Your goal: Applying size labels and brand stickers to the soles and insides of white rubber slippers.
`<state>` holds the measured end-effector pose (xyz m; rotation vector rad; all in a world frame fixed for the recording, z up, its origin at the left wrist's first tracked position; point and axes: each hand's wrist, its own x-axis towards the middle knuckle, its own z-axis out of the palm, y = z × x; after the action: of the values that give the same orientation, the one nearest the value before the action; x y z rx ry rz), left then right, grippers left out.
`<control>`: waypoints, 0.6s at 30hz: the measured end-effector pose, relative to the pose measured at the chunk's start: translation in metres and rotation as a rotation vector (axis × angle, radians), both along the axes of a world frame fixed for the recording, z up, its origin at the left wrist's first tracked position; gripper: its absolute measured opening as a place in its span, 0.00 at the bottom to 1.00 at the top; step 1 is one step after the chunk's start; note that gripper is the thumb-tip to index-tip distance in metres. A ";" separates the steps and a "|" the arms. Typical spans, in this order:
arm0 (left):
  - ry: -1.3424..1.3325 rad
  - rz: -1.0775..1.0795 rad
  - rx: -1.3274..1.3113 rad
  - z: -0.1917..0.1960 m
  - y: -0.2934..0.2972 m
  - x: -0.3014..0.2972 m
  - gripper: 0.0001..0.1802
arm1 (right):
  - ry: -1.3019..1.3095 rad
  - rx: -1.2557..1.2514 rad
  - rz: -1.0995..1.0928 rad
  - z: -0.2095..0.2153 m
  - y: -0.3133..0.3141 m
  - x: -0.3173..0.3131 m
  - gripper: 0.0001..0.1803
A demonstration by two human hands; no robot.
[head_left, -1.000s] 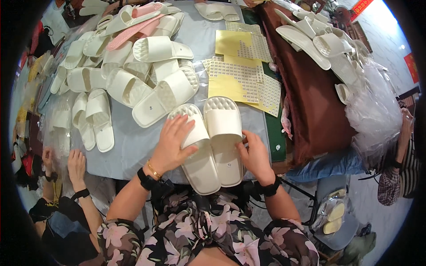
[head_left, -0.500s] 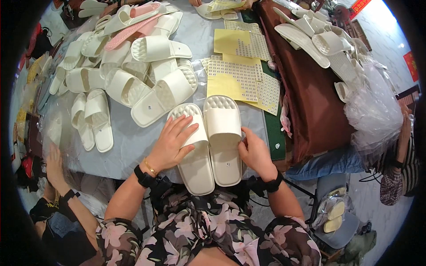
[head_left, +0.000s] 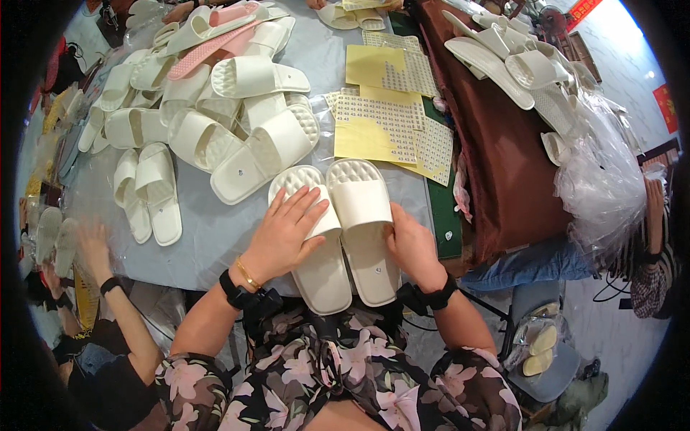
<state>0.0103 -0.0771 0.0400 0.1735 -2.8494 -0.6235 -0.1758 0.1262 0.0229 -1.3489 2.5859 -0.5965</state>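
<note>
Grey bench [head_left: 215, 237] carries everything — largest item in view, covered in cream slide sandals. Heap of loose sandals [head_left: 215, 122] fills its far left half, a couple of pink ones on top. Brown cloth [head_left: 496, 165] drapes the right side, more sandals and a clear plastic bag [head_left: 604, 187] on it. Yellow sticker sheets [head_left: 388, 122] lie just beyond the working pair.

Pair of cream sandals [head_left: 345, 237] sits side by side at the near bench edge, heels toward the person, toes overhanging toward the lap. Left hand [head_left: 284, 233] is flat and spread open on the left sandal's strap, pressing, not gripping. Right hand [head_left: 413, 244] curls around the outer edge of the right sandal, fingers partly hidden — looks like a light hold.

Risk, as I judge it: pair overhangs the edge, so uneven push from the flat hand could tip it off. Small round sticker [head_left: 378, 271] on the right sole could smear or lift under a sliding thumb.

Another person's hand [head_left: 93, 248] works at far left.
</note>
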 end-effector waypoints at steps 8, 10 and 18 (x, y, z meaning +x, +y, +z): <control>0.337 -0.291 -0.171 -0.012 0.050 -0.003 0.27 | -0.043 -0.010 0.001 -0.002 -0.008 0.000 0.23; 0.293 -0.354 -0.104 -0.019 0.065 -0.009 0.27 | -0.022 0.001 -0.017 -0.003 -0.009 0.000 0.23; 0.160 -0.373 0.080 -0.031 0.077 -0.020 0.30 | -0.106 -0.040 0.010 -0.002 -0.006 -0.005 0.25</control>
<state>-0.0094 -0.0005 0.0090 -0.3874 -2.7187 -0.7826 -0.1805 0.1203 0.0209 -1.3033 2.4945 -0.7015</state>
